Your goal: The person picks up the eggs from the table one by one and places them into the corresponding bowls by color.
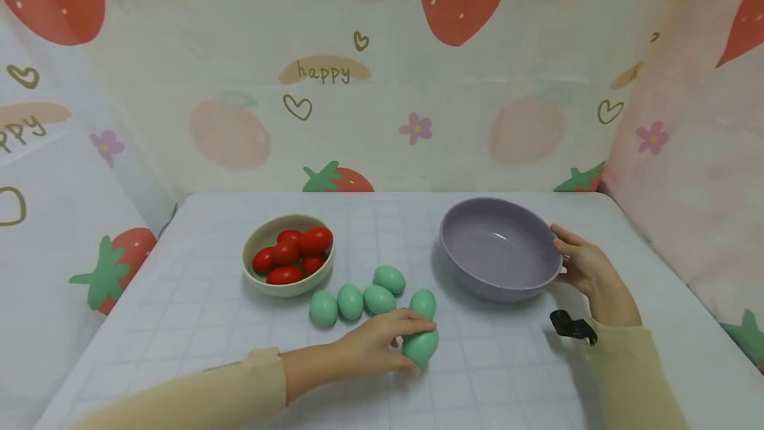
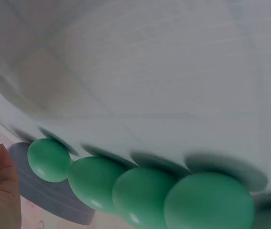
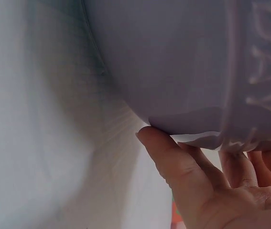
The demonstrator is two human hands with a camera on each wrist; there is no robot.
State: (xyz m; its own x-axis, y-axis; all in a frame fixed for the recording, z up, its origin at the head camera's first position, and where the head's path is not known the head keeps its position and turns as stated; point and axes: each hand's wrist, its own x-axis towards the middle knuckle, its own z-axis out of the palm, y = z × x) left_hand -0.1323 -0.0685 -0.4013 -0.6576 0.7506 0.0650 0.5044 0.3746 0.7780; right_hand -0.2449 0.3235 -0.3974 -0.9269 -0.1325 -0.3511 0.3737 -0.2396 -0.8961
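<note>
Egg (image 1: pixel 421 348), green, is pinched in the left hand (image 1: pixel 379 345), its long axis seeming to lean toward one o'clock; from it the purple bowl (image 1: pixel 495 289) lies between one and two o'clock. The right hand (image 1: pixel 587 277), well apart from the left, grips that bowl's side at three o'clock. A second egg (image 1: pixel 422 303) crowds the held one at twelve; four more eggs (image 1: pixel 350 301) lie toward ten, nearer than the pale bowl (image 1: pixel 286 290) of red tomatoes (image 1: pixel 287 252).

Low, right of centre, a hand could pass between the left hand (image 1: pixel 379 342) and the right sleeve (image 1: pixel 633 377). Green eggs (image 1: pixel 379 298) block the middle; behind the purple bowl (image 1: pixel 501 290), room seems small.
</note>
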